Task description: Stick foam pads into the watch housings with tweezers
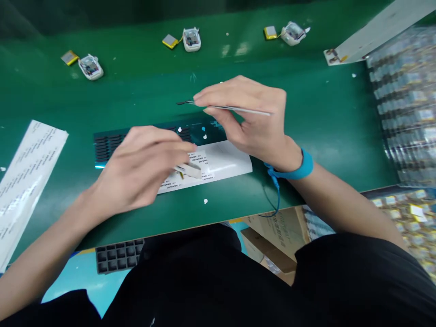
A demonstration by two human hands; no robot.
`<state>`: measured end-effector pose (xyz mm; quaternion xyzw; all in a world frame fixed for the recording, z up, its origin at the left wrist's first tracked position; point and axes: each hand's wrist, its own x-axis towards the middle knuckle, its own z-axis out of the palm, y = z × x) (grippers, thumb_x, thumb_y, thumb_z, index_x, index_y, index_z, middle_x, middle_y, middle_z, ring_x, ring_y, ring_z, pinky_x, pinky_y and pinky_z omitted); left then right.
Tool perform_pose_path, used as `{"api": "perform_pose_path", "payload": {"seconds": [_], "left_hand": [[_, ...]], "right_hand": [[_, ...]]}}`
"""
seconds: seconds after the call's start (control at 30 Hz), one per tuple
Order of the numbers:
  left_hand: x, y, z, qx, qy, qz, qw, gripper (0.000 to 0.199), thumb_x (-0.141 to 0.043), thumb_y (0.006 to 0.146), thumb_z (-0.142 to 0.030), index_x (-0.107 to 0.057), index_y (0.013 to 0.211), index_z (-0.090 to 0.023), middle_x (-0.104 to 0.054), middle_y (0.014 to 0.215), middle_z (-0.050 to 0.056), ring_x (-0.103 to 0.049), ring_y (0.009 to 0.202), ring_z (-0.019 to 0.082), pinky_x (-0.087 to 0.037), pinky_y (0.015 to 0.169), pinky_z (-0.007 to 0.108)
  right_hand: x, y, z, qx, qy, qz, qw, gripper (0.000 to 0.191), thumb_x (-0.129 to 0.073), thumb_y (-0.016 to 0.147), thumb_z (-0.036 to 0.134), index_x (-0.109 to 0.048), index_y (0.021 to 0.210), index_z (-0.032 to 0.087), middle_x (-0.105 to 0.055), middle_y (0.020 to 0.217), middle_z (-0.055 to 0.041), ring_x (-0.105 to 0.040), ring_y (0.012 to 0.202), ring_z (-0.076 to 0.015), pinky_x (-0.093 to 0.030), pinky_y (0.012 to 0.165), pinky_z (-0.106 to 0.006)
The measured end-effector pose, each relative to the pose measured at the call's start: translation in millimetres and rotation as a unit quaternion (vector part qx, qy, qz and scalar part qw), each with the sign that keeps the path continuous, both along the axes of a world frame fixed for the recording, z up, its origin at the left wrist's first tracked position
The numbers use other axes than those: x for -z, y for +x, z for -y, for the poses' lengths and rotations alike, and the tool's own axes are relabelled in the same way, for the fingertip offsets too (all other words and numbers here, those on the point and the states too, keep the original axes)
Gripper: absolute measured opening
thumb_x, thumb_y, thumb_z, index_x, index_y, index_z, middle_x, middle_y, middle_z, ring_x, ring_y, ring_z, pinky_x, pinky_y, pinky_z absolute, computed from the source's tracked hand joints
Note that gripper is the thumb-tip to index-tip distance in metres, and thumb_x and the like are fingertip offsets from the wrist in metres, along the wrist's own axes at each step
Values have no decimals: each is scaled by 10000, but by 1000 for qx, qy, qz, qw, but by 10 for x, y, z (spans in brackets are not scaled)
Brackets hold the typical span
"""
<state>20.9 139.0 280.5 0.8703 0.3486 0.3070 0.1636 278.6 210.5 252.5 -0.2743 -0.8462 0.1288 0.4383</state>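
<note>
My right hand [254, 113] pinches a pair of metal tweezers [243, 110], held nearly level above the green table. At their tip is a small dark strip [180, 103]. Closed around a white device housing [192, 170], my left hand [136, 165] hides most of it, and a bit of yellow shows beside it. Below that hand lies a white sheet of printed labels [235, 159]. A dark sheet with rows of black strips [105, 147] lies partly behind the left hand.
Along the back sit three open white housings [90, 67], [191, 39], [293, 33] wired to yellow-edged batteries. Another label sheet [30, 172] lies left. Clear trays [407, 104] of parts are stacked right. A blue wrist strap [299, 165] trails a cord over the front edge.
</note>
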Motion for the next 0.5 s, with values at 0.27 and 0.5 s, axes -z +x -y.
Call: {"api": "perform_pose_path", "payload": {"seconds": [0.27, 0.5], "left_hand": [[-109, -64, -227, -242, -426, 447, 748, 201, -635, 917, -94, -776, 806, -183, -790, 868, 67, -550, 586, 117, -587, 545, 247], [-30, 80, -71, -219, -436, 444, 752, 129, -763, 903, -162, -817, 796, -208, -771, 893, 46, -652, 704, 139, -591, 607, 240]], "right_hand": [[-134, 42, 269, -5, 148, 29, 989, 267, -682, 1058, 122, -729, 1278, 267, -832, 1222, -31, -824, 998, -186, -702, 816, -317], [-268, 53, 539, -63, 130, 140, 980, 258, -680, 1069, 138, -724, 1306, 230, -752, 1397, -43, -777, 1191, -196, -698, 977, -324]]}}
